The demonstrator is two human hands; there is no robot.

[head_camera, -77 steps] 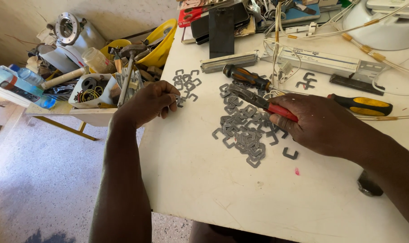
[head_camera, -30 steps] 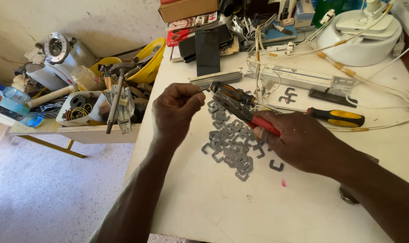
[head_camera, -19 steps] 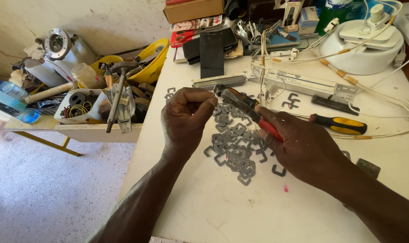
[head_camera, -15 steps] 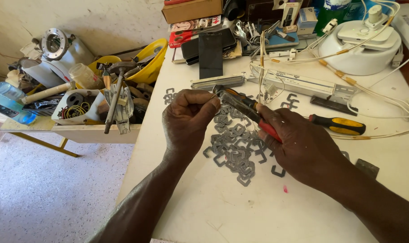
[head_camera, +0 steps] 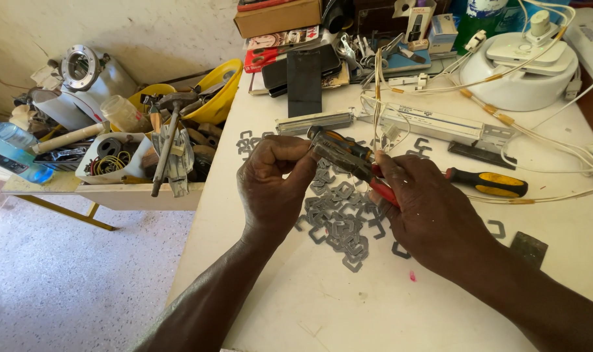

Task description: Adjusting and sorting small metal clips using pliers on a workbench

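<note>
Gripping red-handled pliers (head_camera: 352,160), right hand (head_camera: 433,218) hides their handles.

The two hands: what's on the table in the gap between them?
In the head view, a heap of grey metal clips lies between the left hand and right hand.

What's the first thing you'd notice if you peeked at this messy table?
Two hands meet at the middle of the white table: the right hand grips red-handled pliers, and the left hand pinches at their tip. Under them lies a heap of flat grey metal clips. A yellow-and-black screwdriver lies to the right.
</note>
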